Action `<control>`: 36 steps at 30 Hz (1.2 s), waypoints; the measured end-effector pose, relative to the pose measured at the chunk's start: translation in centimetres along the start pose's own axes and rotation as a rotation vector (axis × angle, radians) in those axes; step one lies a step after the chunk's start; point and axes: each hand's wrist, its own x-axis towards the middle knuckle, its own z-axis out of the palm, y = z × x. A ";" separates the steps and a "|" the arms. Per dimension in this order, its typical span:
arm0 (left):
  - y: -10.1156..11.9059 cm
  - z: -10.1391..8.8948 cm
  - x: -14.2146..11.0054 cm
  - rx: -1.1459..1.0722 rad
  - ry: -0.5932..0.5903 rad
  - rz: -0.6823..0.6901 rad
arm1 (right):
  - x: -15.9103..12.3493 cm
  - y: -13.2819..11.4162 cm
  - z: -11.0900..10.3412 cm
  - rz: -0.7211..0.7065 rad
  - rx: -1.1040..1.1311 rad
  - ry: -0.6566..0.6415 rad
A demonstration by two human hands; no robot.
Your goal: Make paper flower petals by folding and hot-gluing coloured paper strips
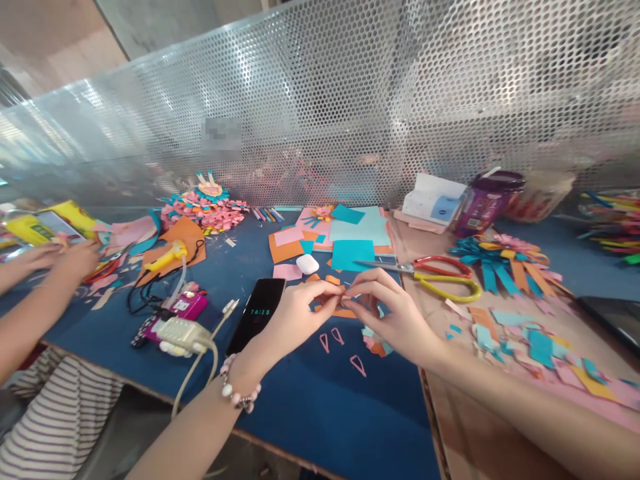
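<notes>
Over the blue table, my left hand [295,313] and my right hand [393,313] meet fingertip to fingertip. Both are closed in a pinch around something small that the fingers hide. Orange paper strips [345,313] lie just beneath them. Nearer to me are three small pink teardrop-shaped loops [358,365]. A cluster of pink, blue and orange paper bits [375,341] sits partly behind my right fingers. Beyond the hands, scissors with red and yellow handles [445,277] lie with blades pointing left, close to a blue paper square [353,255].
A phone [260,310] and a white earbud case [307,264] flank my left hand. Further left are a glue gun [167,257], a power adapter [185,333] with cables and another person's hands [75,260]. Paper scraps [545,350] spread at right. A perforated metal panel [300,100] stands behind.
</notes>
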 end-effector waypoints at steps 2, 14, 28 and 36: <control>0.0 0.0 0.0 0.008 0.010 0.016 | -0.1 0.1 0.1 -0.013 -0.010 0.011; 0.4 -0.3 0.2 -0.270 -0.056 -0.166 | -0.3 0.0 0.1 -0.062 -0.025 0.063; -0.8 0.2 0.5 -0.970 -0.172 -0.412 | -0.1 -1.0 -0.1 0.101 0.131 0.059; -0.9 0.0 0.6 -0.961 -0.129 -0.424 | -0.4 -0.5 -0.1 0.087 0.099 0.027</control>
